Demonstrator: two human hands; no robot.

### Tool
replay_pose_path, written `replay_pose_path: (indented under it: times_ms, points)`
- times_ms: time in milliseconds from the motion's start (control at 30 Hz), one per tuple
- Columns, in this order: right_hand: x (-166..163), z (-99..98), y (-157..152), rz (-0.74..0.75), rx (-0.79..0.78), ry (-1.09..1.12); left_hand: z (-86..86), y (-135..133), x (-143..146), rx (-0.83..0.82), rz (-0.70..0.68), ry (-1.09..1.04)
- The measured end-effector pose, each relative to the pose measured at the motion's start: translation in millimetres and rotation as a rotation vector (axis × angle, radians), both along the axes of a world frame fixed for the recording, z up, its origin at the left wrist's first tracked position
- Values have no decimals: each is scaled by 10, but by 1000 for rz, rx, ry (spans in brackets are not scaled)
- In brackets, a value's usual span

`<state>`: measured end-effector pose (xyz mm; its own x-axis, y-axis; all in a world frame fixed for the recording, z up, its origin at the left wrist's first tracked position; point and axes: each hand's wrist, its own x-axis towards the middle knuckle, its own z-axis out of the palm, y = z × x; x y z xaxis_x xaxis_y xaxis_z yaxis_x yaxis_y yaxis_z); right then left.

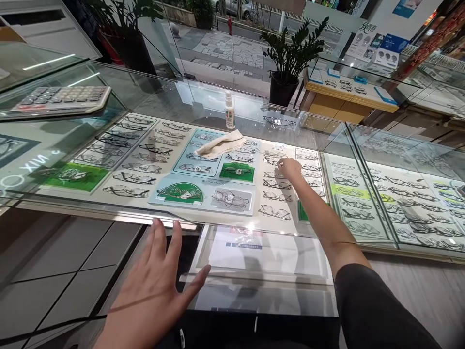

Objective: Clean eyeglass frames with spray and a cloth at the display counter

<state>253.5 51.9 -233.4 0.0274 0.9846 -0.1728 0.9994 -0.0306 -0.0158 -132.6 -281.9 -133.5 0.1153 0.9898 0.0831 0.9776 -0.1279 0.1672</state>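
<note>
My right hand [290, 169] reaches into the display case [225, 220], its fingers closed at the end of a pair of eyeglasses [271, 160] in an upper row. More eyeglasses [275, 212] lie in the column below it. My left hand [150, 281] hovers in front of the case's near edge, fingers spread and holding nothing. Beside its thumb is a pulled-out drawer [330, 271] with white printed papers [236, 249] in it. A beige cloth [221, 145] lies crumpled on the glass top, near a small white spray bottle [230, 114] that stands upright.
A calculator [65, 98] rests on glass at the left. Another pair of glasses [279, 121] lies near the far edge. Potted plants [285, 87] stand beyond the counter. Further eyeglass cases [410, 194] continue to the right. The glass edge crosses my right forearm.
</note>
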Motion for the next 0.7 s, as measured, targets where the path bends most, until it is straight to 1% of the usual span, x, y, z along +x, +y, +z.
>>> replay_pose_path:
  times_ms: [133, 233, 333, 467, 600, 700]
  points:
    - [-107, -24, 262, -48, -20, -10, -30, 1, -17, 17, -12, 7]
    - [-148, -72, 341, -48, -66, -27, -48, 0, -30, 30, -15, 12]
    - [-109, -114, 314, -33, -97, -49, -39, -4, -23, 11, -4, 10]
    - [8, -153, 191, -10, -106, -59, -13, -8, -3, -18, 19, -6]
    - [79, -146, 136, -5, -53, -36, -7, -9, -7, -20, 12, -12]
    - [83, -115, 236, -31, 12, -12, -10, -10, -20, -10, 11, -14]
